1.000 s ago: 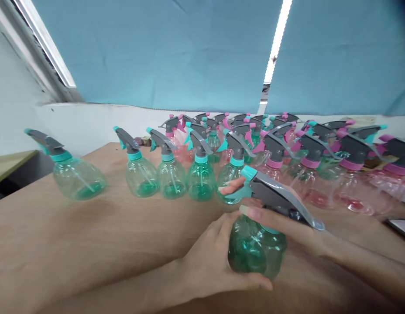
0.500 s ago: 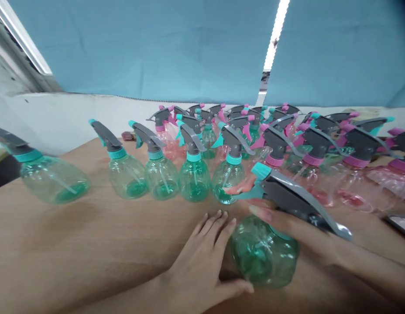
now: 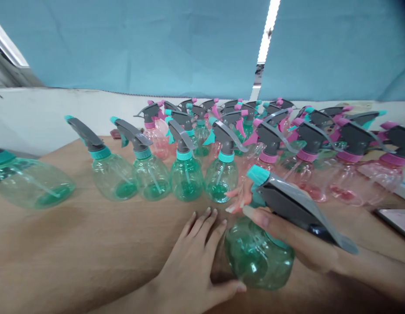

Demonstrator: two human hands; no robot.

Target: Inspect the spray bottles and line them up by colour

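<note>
My right hand [image 3: 287, 231] is wrapped round the neck of a green spray bottle [image 3: 258, 261] with a grey head and teal nozzle. The bottle is tilted, its nozzle up and to the left, and its fingers partly hide the collar and trigger. My left hand [image 3: 192, 257] lies palm down on the wooden table [image 3: 117, 244], fingers outstretched and holding nothing. Its thumb reaches beside the base of the held bottle; whether they touch I cannot tell. Just beyond stands another green spray bottle [image 3: 221, 179].
Several green spray bottles [image 3: 186, 179] line the left and middle. Pink spray bottles [image 3: 307, 174] stand at the right, with more mixed ones behind. A phone-like flat object [image 3: 395, 220] lies at the right edge. A blue curtain [image 3: 156, 48] hangs behind the table.
The view has turned slightly to the right, so the standing bottles appear further left. The held bottle's head has tipped slightly lower at the rear. My left hand stays flat on the table.
</note>
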